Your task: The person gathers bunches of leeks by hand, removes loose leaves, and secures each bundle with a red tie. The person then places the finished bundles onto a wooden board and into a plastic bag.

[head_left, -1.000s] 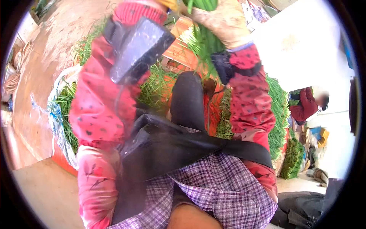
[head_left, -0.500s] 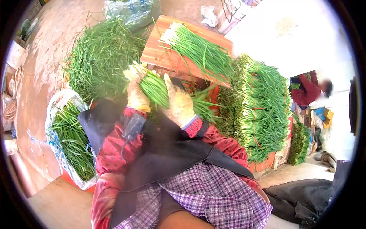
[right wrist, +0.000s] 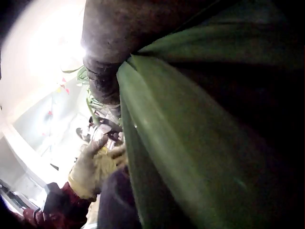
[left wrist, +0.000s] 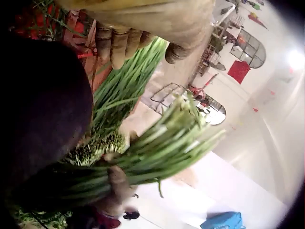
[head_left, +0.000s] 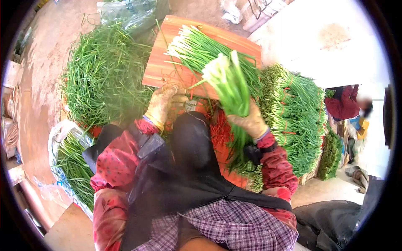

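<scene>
My gloved right hand (head_left: 251, 121) grips a bunch of green chives (head_left: 228, 85) around its leafy part, the pale stem ends pointing up and away. In the right wrist view, wide green leaves (right wrist: 176, 133) fill much of the picture beside a dark gloved finger (right wrist: 102, 71). My left hand (head_left: 163, 104), in a stained yellow glove, is at the near left edge of a wooden board (head_left: 155, 69), its fingers loosely bent. Nothing shows between those fingers (left wrist: 119, 45) and the thumb in the left wrist view. More chives (head_left: 209, 50) lie across the board.
Tied chive bundles (head_left: 293, 121) are stacked at the right. A loose green heap (head_left: 104, 75) lies at the left, with a white bag (head_left: 56, 140) of greens nearer. Red strands (head_left: 220, 129) hang below the board. Another person (head_left: 343, 102) is at the far right.
Both hands were around the chives half a second ago. Since then the left hand has let go and moved to the board's edge, while the right hand has carried the bunch to the right.
</scene>
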A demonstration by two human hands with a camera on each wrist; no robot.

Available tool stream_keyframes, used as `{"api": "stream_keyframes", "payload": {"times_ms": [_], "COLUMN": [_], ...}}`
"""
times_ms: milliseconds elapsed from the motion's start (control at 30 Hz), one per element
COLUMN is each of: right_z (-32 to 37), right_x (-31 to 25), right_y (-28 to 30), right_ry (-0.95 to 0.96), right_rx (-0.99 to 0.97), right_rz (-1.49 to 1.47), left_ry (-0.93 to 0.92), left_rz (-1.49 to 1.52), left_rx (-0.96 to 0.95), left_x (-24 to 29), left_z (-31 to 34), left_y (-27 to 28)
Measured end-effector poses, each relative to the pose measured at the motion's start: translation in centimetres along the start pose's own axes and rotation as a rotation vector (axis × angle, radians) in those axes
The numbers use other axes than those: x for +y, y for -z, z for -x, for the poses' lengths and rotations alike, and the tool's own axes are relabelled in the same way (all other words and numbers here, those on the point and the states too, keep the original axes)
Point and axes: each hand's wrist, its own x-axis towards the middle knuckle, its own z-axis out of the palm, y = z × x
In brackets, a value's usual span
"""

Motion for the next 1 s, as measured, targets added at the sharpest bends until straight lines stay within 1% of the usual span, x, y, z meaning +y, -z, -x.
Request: {"api": "stream_keyframes", "payload": {"times_ms": [33, 67, 133, 200, 233, 267, 333, 433, 467, 533, 567, 633, 667, 700, 733, 767, 800, 900, 933, 1000], "right_z": [-0.8, -2.0, -5.5, -8.8, -10.8, -12.8, -16.7, -22.7, -24.5, -26.1, -26.2, -25.9, -25.7, -25.7, -25.7, -25.6, -25.7, -26.6, -26.3, -25.7], "right_x": [-0.5, -2.2, -2.3, -4.6, -5.1, -5.0, -4.6, -0.5, 1.8, 6.2, 6.5, 6.8, 6.7, 6.5, 6.3, 6.2, 6.8, 9.7, 10.2, 8.1], "right_y": [1.7, 2.2, 4.9, 5.9, 5.6, 5.0, 3.7, 0.5, -0.5, -2.5, -2.3, -1.9, -1.9, -2.0, -2.0, -2.0, -2.0, -2.3, -2.1, -1.7], "right_ry": [-0.121, -0.069, 0.064, 0.225, 0.333, 0.382, 0.484, 0.283, 0.177, 0.202, 0.208, 0.224, 0.229, 0.237, 0.245, 0.24, 0.261, 0.328, 0.347, 0.388], "right_rx": [0.07, 0.121, 0.146, 0.198, 0.247, 0.256, 0.276, 0.18, 0.079, 0.118, 0.115, 0.111, 0.111, 0.11, 0.111, 0.095, 0.123, 0.199, 0.183, 0.162], "right_rz": [0.077, 0.06, 0.293, 0.836, 0.951, 1.027, 1.176, 1.51, 1.488, 1.46, 1.422, 1.344, 1.367, 1.392, 1.416, 1.42, 1.404, 1.334, 1.315, 1.281], "left_ry": [0.027, 0.051, 0.089, 0.102, 0.166, 0.254, 0.221, 0.296, 0.185, 0.233, 0.254, -0.031, -0.209, -0.396, -0.574, -0.62, -0.67, -1.29, -1.198, -1.041], "left_rz": [-0.007, -0.013, 0.01, 0.045, 0.02, 0.005, -0.012, -0.125, -0.239, -0.347, -0.25, -0.772, -0.955, -1.161, -1.35, -1.463, -1.576, -1.53, -1.704, -1.718], "left_rx": [0.003, 0.006, 0.009, 0.004, 0.055, 0.084, 0.082, 0.05, 0.028, 0.0, 0.005, -0.261, -0.248, -0.195, -0.102, -0.085, -0.061, -0.187, -0.172, -0.104], "left_x": [-0.3, -0.5, -1.5, -2.3, -2.4, -2.2, -4.5, -3.5, -5.0, -7.0, -5.4, -5.5, -4.9, -4.2, -3.5, -0.8, 1.4, 5.3, 4.5, 2.8], "left_z": [-1.3, -2.6, -5.5, -7.7, -8.7, -10.1, -13.0, -15.3, -17.3, -20.8, -19.9, -20.9, -20.1, -19.2, -18.3, -16.6, -15.6, -18.4, -19.9, -23.6], "left_y": [0.3, 0.4, 0.4, -0.2, -1.1, -1.6, -1.4, -3.2, -3.1, -2.2, -2.7, 0.1, 0.1, 0.2, 0.2, -1.1, -2.3, -4.6, -4.2, -2.3]}}
